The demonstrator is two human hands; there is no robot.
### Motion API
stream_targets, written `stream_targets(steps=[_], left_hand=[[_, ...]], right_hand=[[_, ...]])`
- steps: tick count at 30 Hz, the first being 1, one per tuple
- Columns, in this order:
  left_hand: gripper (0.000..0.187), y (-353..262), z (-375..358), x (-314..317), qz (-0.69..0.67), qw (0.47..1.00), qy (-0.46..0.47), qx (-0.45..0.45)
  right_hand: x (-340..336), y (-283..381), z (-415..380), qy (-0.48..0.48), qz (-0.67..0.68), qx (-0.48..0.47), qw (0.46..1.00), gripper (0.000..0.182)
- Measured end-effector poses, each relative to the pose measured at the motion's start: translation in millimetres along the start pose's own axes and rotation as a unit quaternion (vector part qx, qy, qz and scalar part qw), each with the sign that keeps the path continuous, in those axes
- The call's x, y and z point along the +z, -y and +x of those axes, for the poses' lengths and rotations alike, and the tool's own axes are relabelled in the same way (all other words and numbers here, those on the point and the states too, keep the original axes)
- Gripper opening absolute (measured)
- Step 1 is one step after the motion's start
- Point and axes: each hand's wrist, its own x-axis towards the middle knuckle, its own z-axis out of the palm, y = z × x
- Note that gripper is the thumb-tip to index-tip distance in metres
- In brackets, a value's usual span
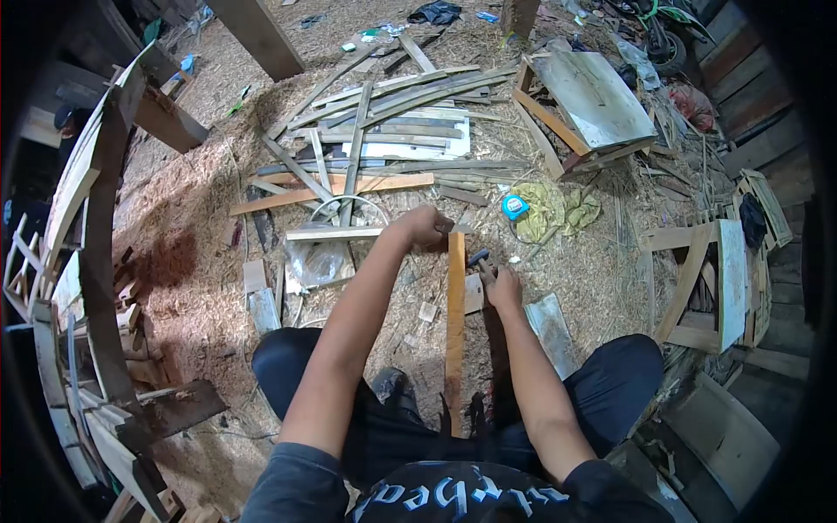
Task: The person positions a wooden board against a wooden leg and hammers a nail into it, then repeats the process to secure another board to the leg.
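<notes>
Closely, the left hand [427,228] and the right hand [504,286] flank the far end of an orange plank [456,314]

At far left, a tall wooden frame [105,227] rises from a floor of wood shavings [209,349]. Next comes a loose pile of slats [392,138], and nearer the person, clear plastic [318,264] lies beside a pale strip [331,234]. This strip runs sideways to the left hand, whose fingers curl down by the plank's end; I cannot tell whether they clasp strip or plank. The plank points away from the person, between the knees. Just right of it, the right hand is closed round a dark tool [478,257], its kind unclear. Beyond that hand, a blue tape measure [514,207] rests at the edge of a crumpled yellow cloth [534,225]. Farther right lie a white-topped wooden piece [602,96] and, near the wall, an open wooden frame with a pale panel [732,283].
</notes>
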Motion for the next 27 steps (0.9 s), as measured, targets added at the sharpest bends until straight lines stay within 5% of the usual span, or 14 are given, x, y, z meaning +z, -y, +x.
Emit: stream_targets(steps=[3,6,10,16,17,20,21,27], left_hand=[[0.047,9.2,5.0,16.6,0.006,0.997,-0.075,0.008],[0.046,16.7,2.6,33.6,0.024,0.988,-0.145,0.044],[0.045,15.6,-2.1,45.4,0.126,0.978,-0.167,0.020],[0.036,12.3,11.1,43.3,0.220,0.967,-0.107,-0.073],[0.036,15.8,13.8,39.7,0.219,0.970,-0.087,-0.065],[0.036,11.4,6.3,24.4,0.207,0.976,-0.062,-0.031],[0.036,13.5,5.6,20.2,0.206,0.977,-0.052,-0.013],[0.030,9.3,-1.1,13.8,0.205,0.977,-0.047,0.036]], right_hand=[[-15.4,4.5,9.4,0.140,0.027,0.072,0.987,0.039],[-7.7,-8.5,11.2,0.101,0.005,0.024,0.995,0.035],[-10.9,3.8,15.9,-0.076,0.208,0.028,0.975,0.040],[-42.1,94.0,12.7,-0.006,0.336,0.081,0.938,0.102],[-32.6,103.2,9.6,-0.026,0.237,0.083,0.968,0.097],[-19.4,95.5,2.4,-0.075,0.248,0.008,0.966,0.086],[-24.2,94.1,2.4,-0.039,0.288,0.019,0.957,0.070],[-29.5,80.4,6.0,-0.117,0.264,-0.006,0.957,0.054]])
